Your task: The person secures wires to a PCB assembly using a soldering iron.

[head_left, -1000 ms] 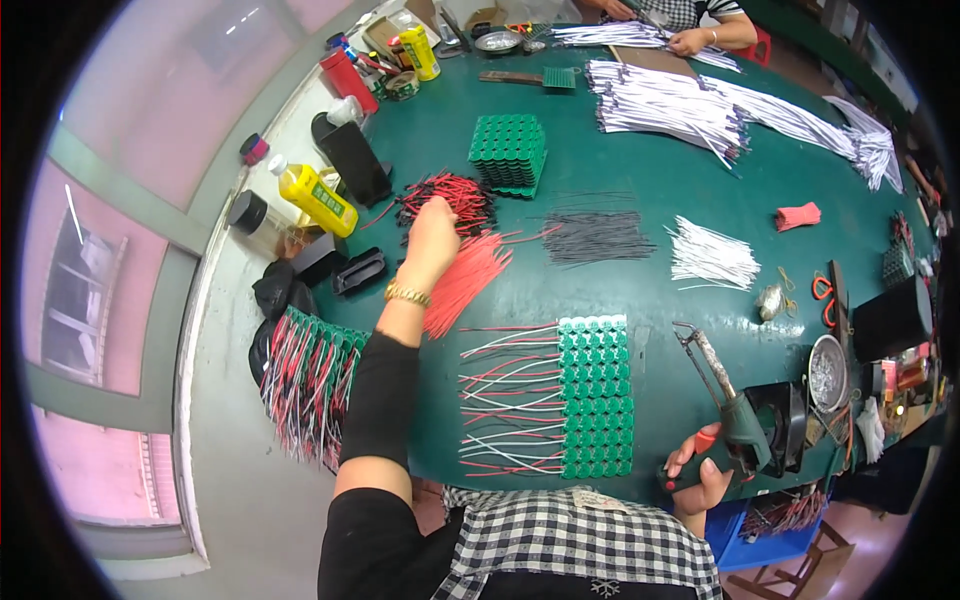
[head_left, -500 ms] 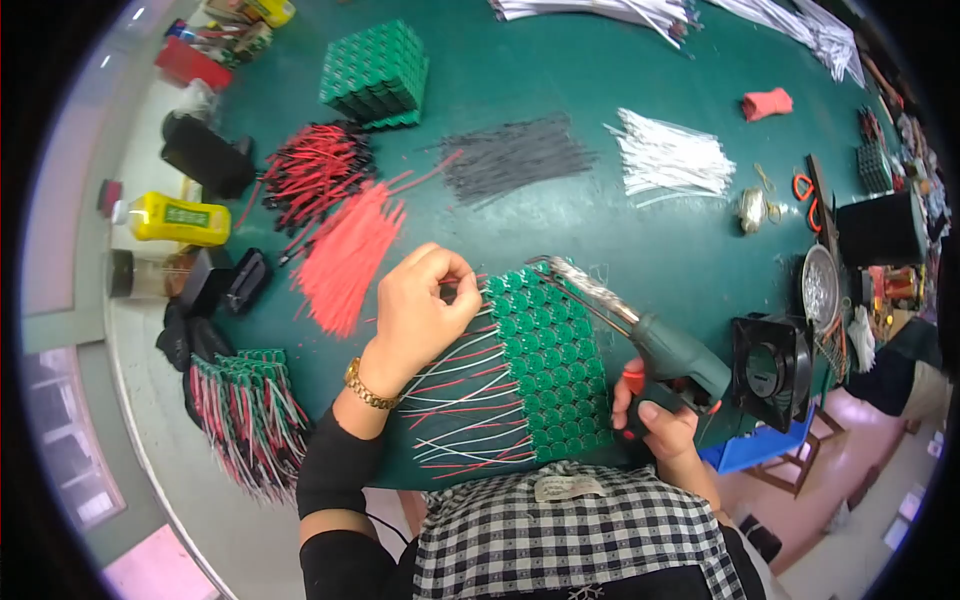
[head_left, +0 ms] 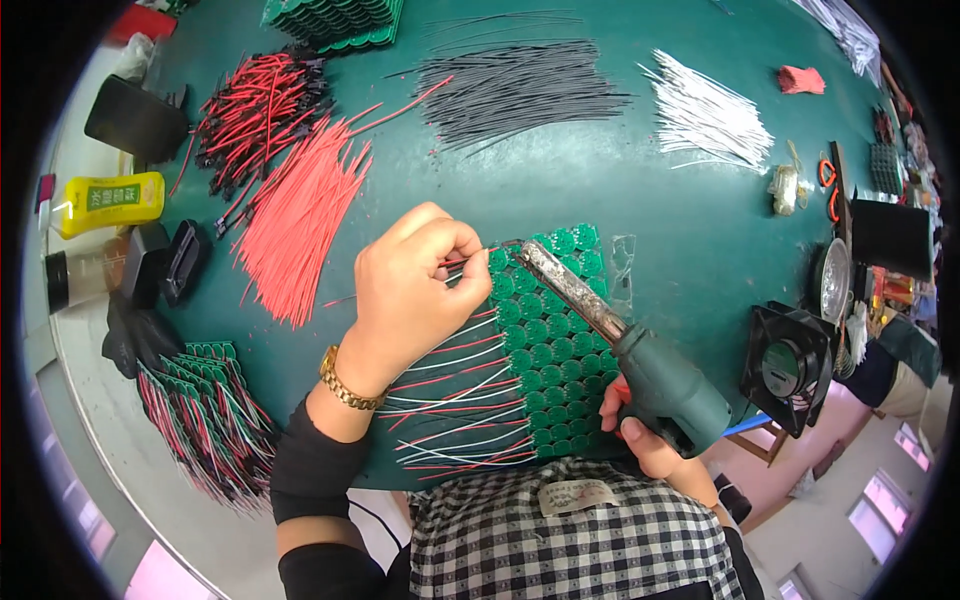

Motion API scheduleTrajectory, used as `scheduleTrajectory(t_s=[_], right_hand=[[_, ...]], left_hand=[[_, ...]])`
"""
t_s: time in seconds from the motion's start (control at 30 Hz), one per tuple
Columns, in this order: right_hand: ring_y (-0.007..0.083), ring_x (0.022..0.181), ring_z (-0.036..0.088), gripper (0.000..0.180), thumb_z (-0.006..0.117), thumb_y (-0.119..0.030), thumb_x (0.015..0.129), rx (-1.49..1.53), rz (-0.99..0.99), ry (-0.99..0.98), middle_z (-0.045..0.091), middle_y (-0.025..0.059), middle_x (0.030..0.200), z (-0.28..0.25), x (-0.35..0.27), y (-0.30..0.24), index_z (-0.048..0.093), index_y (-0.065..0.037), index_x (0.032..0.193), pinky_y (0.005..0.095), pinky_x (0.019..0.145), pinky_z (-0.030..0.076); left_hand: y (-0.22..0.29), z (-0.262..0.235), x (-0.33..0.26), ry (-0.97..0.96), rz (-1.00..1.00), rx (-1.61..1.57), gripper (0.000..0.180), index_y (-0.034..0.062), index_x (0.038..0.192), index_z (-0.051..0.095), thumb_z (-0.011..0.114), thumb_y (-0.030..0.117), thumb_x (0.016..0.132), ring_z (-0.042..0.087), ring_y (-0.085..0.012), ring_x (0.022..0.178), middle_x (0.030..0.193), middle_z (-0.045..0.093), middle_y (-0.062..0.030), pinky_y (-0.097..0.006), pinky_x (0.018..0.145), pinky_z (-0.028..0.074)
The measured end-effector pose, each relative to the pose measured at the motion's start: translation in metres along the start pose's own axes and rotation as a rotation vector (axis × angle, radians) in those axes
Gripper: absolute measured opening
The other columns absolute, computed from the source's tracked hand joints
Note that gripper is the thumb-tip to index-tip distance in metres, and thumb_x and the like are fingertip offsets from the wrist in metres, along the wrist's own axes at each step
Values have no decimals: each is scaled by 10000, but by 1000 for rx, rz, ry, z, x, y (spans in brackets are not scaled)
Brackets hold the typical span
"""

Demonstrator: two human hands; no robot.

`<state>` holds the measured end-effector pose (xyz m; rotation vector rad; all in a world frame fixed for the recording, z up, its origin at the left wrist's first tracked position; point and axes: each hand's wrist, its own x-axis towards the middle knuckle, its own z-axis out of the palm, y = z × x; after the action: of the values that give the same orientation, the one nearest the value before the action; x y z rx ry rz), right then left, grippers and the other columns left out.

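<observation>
A green panel of small round circuit boards [head_left: 540,352] lies on the table in front of me, with red and white wires [head_left: 450,400] fanning out from its left edge. My left hand [head_left: 412,290] is at the panel's upper left corner, thumb and forefinger pinched on a thin wire whose end meets the corner. My right hand [head_left: 645,435] grips the handle of a dark green soldering gun [head_left: 668,380]. Its long metal barrel slants up to the left, and its tip is at the top row of boards, close to my left fingertips.
Beyond lie bundles of red wires [head_left: 305,225], black wires [head_left: 520,95] and white wires [head_left: 710,110]. A stack of green panels [head_left: 335,22] stands far left. Wired panels [head_left: 205,420] hang at the left edge, below a yellow bottle [head_left: 112,203]. At right stands a black fan [head_left: 785,365].
The soldering gun's tip has come down and left onto the panel's upper corner, near my left fingers. My left hand still pinches at that corner. The whole view has shifted closer.
</observation>
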<state>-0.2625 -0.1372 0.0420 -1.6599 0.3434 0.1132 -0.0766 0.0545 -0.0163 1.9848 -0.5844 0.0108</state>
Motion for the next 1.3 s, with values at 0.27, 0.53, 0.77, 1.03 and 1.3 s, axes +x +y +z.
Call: scheduleTrajectory(t_s=[0.27,0.53,0.77,1.03,1.3], right_hand=[[251,707,646,216,632,-25,648,-352,-53,-58,649,84,793,-2,-2,12,643,-59,861,324,628,534],[279,695,613,269,654,-39,597,-368,-8,-93,620,108,869,-4,-6,18,641,-76,864,346,600,521],[272,690,623,281,643,-46,619,-382,-27,-63,618,117,884,-4,-8,19,635,-83,898,329,590,519],[180,709,589,412,670,-260,766,-2,120,21,587,83,869,1,-10,3,538,-47,1092,303,620,481],[194,707,557,604,712,-335,743,190,103,107,567,103,872,0,-13,11,463,-44,1210,315,629,463]], left_hand=[[-4,1,-3,19,37,27,120,75,659,576,682,18,663,509,-111,471,656,539,-6,-243,442,401],[-5,3,-2,13,51,65,124,79,654,566,678,29,665,511,-116,469,656,534,-3,-250,445,404],[-5,3,-2,19,69,71,127,79,654,562,677,26,664,512,-122,472,654,530,-7,-252,446,402],[-6,3,-3,19,67,47,132,81,656,559,682,33,666,509,-125,474,655,530,-2,-264,449,401],[-4,3,-3,15,62,29,119,53,679,578,686,4,678,493,-93,492,680,536,-16,-236,462,400]])
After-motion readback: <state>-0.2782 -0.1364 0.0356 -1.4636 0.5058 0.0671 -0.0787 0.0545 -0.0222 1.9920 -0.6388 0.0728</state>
